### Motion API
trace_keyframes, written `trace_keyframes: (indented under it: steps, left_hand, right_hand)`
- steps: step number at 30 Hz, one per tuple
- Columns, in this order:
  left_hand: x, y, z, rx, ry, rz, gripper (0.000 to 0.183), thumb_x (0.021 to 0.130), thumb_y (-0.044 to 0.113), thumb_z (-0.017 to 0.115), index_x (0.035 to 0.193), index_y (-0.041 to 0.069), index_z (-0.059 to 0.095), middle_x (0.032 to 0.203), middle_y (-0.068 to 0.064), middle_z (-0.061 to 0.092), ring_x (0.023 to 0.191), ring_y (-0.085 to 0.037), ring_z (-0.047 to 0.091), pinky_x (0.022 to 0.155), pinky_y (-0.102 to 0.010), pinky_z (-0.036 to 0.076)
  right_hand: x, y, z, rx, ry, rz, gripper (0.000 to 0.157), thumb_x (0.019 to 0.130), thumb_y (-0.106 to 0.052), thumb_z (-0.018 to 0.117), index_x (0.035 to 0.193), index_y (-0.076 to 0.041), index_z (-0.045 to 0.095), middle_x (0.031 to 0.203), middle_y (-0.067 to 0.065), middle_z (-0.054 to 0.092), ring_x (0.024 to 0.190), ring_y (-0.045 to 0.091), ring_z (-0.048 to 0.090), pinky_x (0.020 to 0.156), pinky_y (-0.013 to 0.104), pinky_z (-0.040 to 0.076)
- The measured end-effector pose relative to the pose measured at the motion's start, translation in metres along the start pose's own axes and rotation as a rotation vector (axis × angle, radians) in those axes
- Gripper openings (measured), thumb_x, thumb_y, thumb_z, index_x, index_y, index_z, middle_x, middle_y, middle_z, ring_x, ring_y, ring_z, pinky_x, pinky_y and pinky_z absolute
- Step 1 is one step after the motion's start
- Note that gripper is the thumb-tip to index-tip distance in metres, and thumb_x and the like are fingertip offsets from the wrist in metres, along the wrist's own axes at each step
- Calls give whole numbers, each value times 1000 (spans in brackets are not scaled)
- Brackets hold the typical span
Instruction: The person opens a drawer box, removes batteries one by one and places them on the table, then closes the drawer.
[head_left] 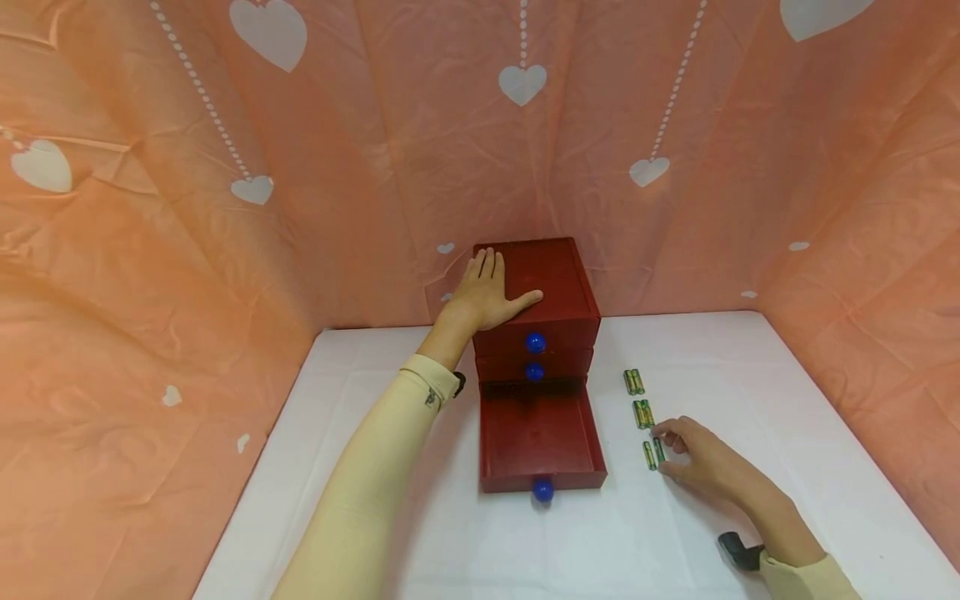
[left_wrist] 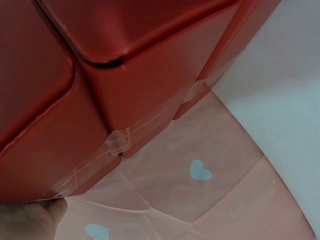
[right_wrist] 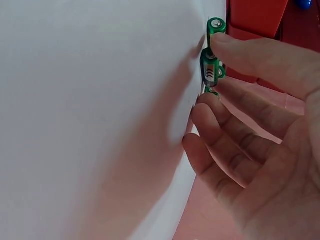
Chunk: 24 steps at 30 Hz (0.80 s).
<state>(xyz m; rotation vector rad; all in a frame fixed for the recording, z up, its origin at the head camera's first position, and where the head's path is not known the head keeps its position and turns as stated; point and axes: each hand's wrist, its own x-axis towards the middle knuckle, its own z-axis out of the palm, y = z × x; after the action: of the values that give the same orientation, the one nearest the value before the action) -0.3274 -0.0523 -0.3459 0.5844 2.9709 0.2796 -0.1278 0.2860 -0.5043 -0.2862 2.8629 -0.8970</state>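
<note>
A red cabinet (head_left: 542,287) with blue drawer knobs stands at the table's back, its bottom drawer (head_left: 543,433) pulled out. My left hand (head_left: 487,293) rests flat on the cabinet's top, fingers straight and thumb spread. To the drawer's right, my right hand (head_left: 697,454) pinches a green battery (head_left: 658,450) between thumb and index finger. Another battery (head_left: 649,455) lies close beside it on the table. In the right wrist view the thumb (right_wrist: 227,45) overlaps the green batteries (right_wrist: 210,69), and the index fingertip is partly hidden.
Farther back lie two pairs of batteries, a near pair (head_left: 642,414) and a far pair (head_left: 633,382). A white cloth (head_left: 360,375) covers the table. Orange curtains (head_left: 390,167) with white hearts enclose the back and sides. Clear tape (left_wrist: 117,141) runs along the cabinet's side.
</note>
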Motion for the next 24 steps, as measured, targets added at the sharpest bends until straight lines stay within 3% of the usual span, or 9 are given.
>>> trace_keyframes:
  steps: [10,19,24]
  left_hand:
    - [-1,0,0,-10,-1,2,111,102,81,33,171,2,-2,180,-17,-8,167,-31,-10,134,-40,-8]
    - [1,-1,1,-2,0,4,111,103,81,33,171,2,-3,180,-18,-8,166,-31,-10,134,-41,-8]
    - [1,-1,2,3,0,3,111,103,81,33,171,2,-2,180,-17,-8,167,-31,-10,134,-41,-7]
  right_hand:
    - [-3,-6,-2,-3,12,-45,51,89,-10,86,133,5,65,114,9,68,103,26,63,92,53,58]
    - [-5,-27,-1,-15,116,-156,44,90,-10,86,129,0,70,109,3,68,100,21,64,88,45,61]
    - [-6,-38,1,7,126,-172,42,92,-10,85,131,-4,70,111,2,70,102,21,65,90,45,61]
